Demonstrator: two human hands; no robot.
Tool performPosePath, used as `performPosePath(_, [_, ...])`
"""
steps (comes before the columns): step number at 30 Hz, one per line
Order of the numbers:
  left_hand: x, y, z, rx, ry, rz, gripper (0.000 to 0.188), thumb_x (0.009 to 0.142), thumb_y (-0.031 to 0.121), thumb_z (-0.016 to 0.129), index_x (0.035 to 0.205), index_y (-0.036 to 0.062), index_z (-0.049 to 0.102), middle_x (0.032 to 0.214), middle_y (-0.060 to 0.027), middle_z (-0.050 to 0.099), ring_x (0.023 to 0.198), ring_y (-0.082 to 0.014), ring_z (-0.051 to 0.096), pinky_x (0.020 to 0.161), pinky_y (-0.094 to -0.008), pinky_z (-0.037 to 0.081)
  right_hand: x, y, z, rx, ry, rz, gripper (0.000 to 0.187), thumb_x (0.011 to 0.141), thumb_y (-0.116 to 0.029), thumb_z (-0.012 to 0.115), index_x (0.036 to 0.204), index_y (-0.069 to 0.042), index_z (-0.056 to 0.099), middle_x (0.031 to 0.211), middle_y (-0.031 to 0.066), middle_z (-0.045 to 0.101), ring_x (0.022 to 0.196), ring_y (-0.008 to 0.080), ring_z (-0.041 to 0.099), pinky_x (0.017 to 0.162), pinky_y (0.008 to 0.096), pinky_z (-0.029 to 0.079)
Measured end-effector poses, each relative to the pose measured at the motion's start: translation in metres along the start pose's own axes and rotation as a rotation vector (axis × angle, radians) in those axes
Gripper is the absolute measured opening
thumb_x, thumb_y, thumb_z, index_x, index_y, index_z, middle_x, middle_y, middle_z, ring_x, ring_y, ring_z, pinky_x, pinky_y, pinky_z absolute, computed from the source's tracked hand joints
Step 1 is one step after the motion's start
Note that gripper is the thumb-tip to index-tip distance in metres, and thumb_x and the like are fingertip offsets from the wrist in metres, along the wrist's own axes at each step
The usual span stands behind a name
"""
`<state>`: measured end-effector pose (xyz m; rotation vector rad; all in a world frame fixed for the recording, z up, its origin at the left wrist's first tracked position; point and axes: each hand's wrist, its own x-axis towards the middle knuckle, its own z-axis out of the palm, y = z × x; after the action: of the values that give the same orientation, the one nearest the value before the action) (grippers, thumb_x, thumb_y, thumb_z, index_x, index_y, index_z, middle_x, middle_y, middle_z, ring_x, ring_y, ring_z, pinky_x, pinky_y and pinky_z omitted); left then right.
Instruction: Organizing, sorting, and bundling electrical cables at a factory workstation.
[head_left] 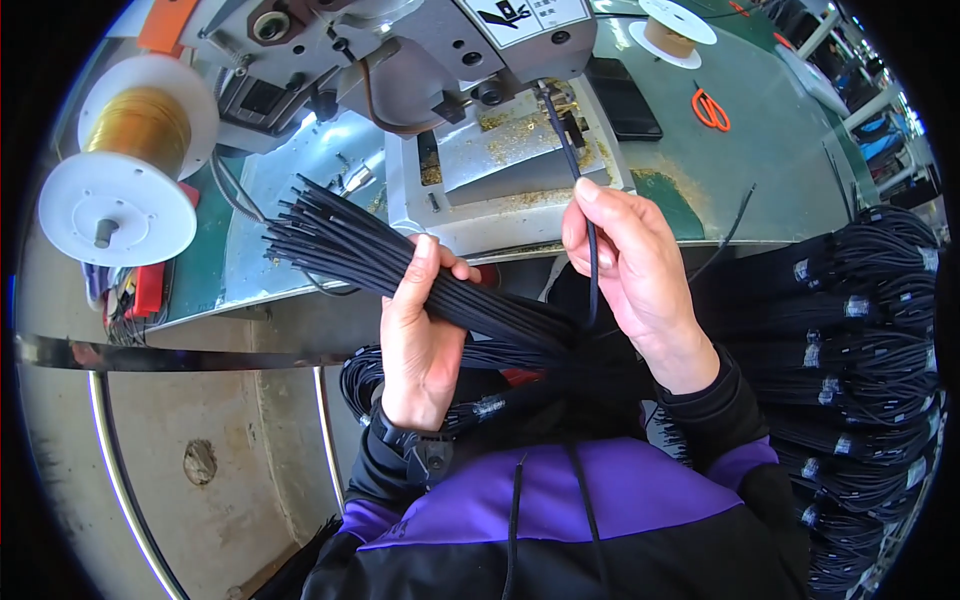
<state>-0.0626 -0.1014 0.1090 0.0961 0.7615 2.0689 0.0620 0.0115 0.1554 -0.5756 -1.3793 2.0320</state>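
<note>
A thick bundle of black cords (350,240) lies across my left hand (425,330), whose fingers and thumb wrap round it. The bundle's cut ends point to the far left. Between the thumb and fingers of my right hand (630,260) is a single black cord (567,145). Its far end reaches up to the working head of a grey metal machine (430,60); whether the tip sits inside the head I cannot tell. Below the head, the machine's base plate (510,155) is strewn with small brass-coloured bits.
A white spool of brass-coloured strip (140,130) stands at left. Past the machine lie a black phone (622,98), orange-handled scissors (710,108) and another spool (672,32) on the green table (665,195). Many tied black cord bundles (850,370) hang at right. A metal rail (180,357) runs at left.
</note>
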Motion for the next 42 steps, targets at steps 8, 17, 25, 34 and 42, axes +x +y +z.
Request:
performPosePath(8, [-0.004, 0.012, -0.001, -0.031, -0.044, 0.028, 0.014, 0.083, 0.018, 0.058, 0.088, 0.0057, 0.052, 0.075, -0.0035, 0.05, 0.071, -0.0159, 0.049, 0.073, -0.0328, 0.043, 0.002, -0.003, 0.012, 0.155, 0.028, 0.055, 0.034, 0.088, -0.025, 0.046, 0.064, -0.003, 0.053, 0.048, -0.0053, 0.033, 0.044, 0.0039, 0.027, 0.046, 0.0191, 0.025])
performPosePath(17, [-0.005, 0.015, -0.002, -0.039, -0.043, 0.034, 0.014, 0.083, 0.016, 0.057, 0.09, 0.0054, 0.052, 0.077, -0.0037, 0.051, 0.072, -0.0157, 0.05, 0.074, -0.0329, 0.043, 0.01, -0.012, 0.012, 0.225, 0.036, 0.131, 0.032, 0.088, -0.025, 0.045, 0.065, -0.004, 0.051, 0.048, -0.0065, 0.03, 0.044, 0.0038, 0.026, 0.045, 0.0192, 0.024])
performPosePath(25, [-0.007, 0.018, -0.001, -0.049, -0.05, 0.04, 0.013, 0.083, 0.014, 0.058, 0.09, 0.0059, 0.052, 0.077, -0.0036, 0.051, 0.072, -0.0153, 0.05, 0.074, -0.0327, 0.043, 0.01, -0.013, 0.014, 0.246, 0.007, 0.119, 0.031, 0.088, -0.025, 0.046, 0.065, -0.004, 0.052, 0.049, -0.0068, 0.031, 0.044, 0.0035, 0.025, 0.045, 0.0188, 0.024])
performPosePath(34, [-0.006, 0.017, -0.001, -0.045, -0.046, 0.037, 0.011, 0.083, 0.014, 0.057, 0.09, 0.0059, 0.051, 0.077, -0.0037, 0.051, 0.071, -0.0149, 0.049, 0.075, -0.0326, 0.043, 0.015, -0.011, 0.011, 0.292, 0.061, 0.115, 0.031, 0.088, -0.025, 0.047, 0.066, -0.004, 0.052, 0.048, -0.0073, 0.031, 0.044, 0.0034, 0.025, 0.045, 0.0182, 0.024])
performPosePath(42, [-0.007, 0.017, -0.001, -0.086, -0.043, 0.028, 0.01, 0.084, 0.012, 0.055, 0.091, 0.006, 0.051, 0.077, -0.0039, 0.05, 0.072, -0.0151, 0.049, 0.075, -0.033, 0.042, 0.025, -0.008, 0.008, 0.323, 0.066, 0.116, 0.03, 0.087, -0.026, 0.049, 0.066, -0.005, 0.052, 0.048, -0.0079, 0.03, 0.044, 0.0032, 0.028, 0.045, 0.0184, 0.024])
